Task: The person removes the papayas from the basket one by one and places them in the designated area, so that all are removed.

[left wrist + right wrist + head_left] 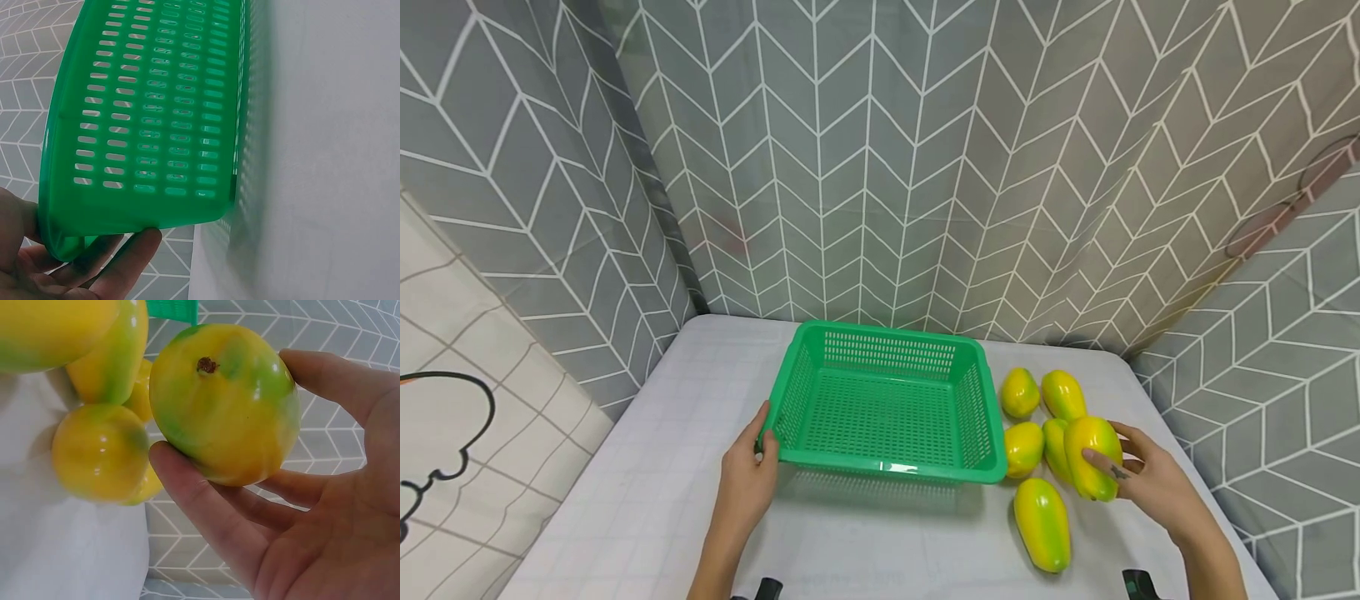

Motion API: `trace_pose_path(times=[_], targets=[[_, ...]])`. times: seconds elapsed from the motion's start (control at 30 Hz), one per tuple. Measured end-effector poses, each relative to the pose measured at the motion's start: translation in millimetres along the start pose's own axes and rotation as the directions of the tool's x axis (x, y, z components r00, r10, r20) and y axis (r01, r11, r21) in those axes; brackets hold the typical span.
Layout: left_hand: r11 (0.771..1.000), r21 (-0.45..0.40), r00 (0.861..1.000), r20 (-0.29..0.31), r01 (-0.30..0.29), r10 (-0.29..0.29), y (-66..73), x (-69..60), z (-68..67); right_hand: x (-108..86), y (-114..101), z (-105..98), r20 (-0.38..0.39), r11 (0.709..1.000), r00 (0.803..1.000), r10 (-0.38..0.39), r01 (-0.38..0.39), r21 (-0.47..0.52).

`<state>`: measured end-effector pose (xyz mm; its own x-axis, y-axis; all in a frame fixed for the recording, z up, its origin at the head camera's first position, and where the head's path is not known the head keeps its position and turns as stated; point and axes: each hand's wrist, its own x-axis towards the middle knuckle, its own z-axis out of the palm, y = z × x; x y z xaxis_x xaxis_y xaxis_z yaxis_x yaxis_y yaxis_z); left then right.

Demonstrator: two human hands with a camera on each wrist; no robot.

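A green plastic basket (pixel 880 408) with slotted walls stands on the table with nothing inside. My left hand (pixel 751 471) grips the basket's left front corner, its thumb at the rim and its fingers against the outer wall in the left wrist view. To the right of the basket, my right hand (pixel 1150 479) holds a glossy yellow-green papaya (pixel 1092 454) between thumb and fingers. In the right wrist view, the brown stem end of this papaya (pixel 225 406) faces the camera. Behind it, the hand hides part of the table.
Several more papayas lie right of the basket: one papaya (pixel 1042 525) in front, one papaya (pixel 1023 448) near the basket's corner, and others behind. A white cloth covers the table (pixel 647 500). Grey patterned curtains (pixel 880 167) hang at the back and sides.
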<state>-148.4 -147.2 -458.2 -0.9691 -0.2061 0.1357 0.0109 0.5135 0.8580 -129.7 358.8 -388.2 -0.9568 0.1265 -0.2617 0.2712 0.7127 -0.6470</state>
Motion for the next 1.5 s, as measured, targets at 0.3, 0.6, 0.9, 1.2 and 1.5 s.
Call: trace_pose_path(times=[0.3, 0.6, 0.9, 1.2, 1.5], targets=[[1.000, 0.009, 1.000, 0.005, 0.000, 0.000, 0.2, -0.6, -0.2, -3.6, 11, 10, 0.015, 0.997, 0.997, 0.077, -0.077, 0.007], [1.000, -0.004, 1.000, 0.012, 0.001, -0.001, -0.3, -1.4, -1.4, -6.2, 20, 16, 0.020, 0.993, 0.993, 0.113, -0.114, 0.027], [1.000, -0.006, 1.000, 0.009, 0.000, 0.000, -0.2, -1.8, -1.3, -10.0, 28, 16, 0.016, 0.995, 0.995, 0.103, -0.103, 0.014], [1.000, -0.002, 1.000, 0.002, 0.001, -0.001, -0.3, -2.0, 0.3, -12.5, 40, 23, 0.065, 0.988, 0.986, 0.157, -0.157, 0.002], [1.000, -0.005, 1.000, 0.006, 0.002, -0.002, 0.8, -1.7, -0.4, -13.6, 47, 34, 0.104, 0.981, 0.975, 0.194, -0.196, 0.008]])
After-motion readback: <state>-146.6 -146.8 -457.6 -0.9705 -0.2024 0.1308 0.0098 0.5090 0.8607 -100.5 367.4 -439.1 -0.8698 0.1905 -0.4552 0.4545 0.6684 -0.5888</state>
